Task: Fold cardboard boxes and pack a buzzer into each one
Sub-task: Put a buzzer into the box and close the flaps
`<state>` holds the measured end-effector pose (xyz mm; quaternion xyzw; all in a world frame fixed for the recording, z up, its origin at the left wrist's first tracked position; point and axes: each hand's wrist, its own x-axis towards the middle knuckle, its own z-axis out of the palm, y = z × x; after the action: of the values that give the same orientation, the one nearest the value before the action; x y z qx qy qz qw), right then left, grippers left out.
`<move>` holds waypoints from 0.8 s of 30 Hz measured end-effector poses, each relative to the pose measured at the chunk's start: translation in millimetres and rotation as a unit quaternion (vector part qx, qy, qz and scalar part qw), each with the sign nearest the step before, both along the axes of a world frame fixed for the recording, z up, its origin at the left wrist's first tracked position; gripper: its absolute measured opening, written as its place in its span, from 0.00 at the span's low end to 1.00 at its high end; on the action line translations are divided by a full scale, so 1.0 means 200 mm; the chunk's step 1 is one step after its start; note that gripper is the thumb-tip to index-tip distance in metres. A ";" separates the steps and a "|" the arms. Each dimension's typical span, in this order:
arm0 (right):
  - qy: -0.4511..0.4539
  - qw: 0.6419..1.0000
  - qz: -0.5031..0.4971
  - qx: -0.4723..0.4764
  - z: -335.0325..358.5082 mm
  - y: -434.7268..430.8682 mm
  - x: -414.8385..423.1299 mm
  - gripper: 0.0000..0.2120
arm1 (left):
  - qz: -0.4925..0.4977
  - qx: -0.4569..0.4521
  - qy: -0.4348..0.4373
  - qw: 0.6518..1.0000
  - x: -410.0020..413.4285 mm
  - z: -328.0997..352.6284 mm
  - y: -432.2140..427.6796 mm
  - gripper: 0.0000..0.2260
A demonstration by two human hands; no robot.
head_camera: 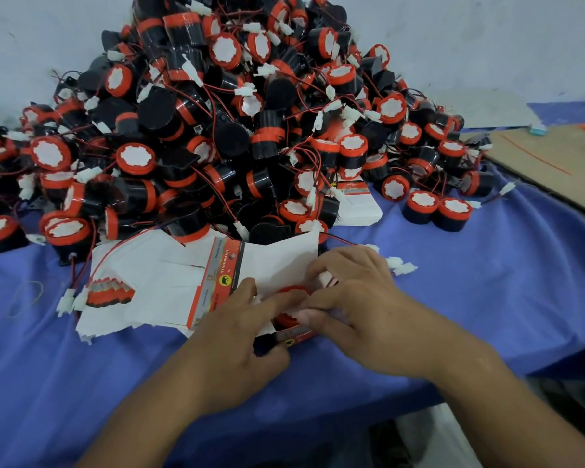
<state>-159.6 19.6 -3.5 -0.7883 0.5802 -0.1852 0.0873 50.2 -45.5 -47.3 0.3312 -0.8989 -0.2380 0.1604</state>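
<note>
Left hand (237, 336) grips box (298, 336) from its left side, fingers curled. Right hand (362, 309), fingers bent, pinches box's top edge. Buzzer (289, 319) sits inside btwn both thumbs, red cap up; right fingertips nearer, so prob. they close it.

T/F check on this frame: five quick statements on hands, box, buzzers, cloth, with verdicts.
1. The left hand and the right hand both hold the same small box. True.
2. The red cap of a buzzer shows in that box. True.
3. The cloth is green. False: it is blue.
4. The flat box blanks lie right of the hands. False: they lie to the left.
5. The buzzer pile lies beyond the hands. True.
</note>
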 end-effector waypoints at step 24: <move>-0.175 0.983 -0.045 -0.033 0.05 0.01 -0.09 0.08 | 0.026 0.001 -0.004 1.000 -0.02 0.01 0.00 0.20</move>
<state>-176.7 20.7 6.0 -0.7196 0.5840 -0.3432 0.1527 46.5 -45.7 -45.5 0.3556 -0.8905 -0.2328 0.1625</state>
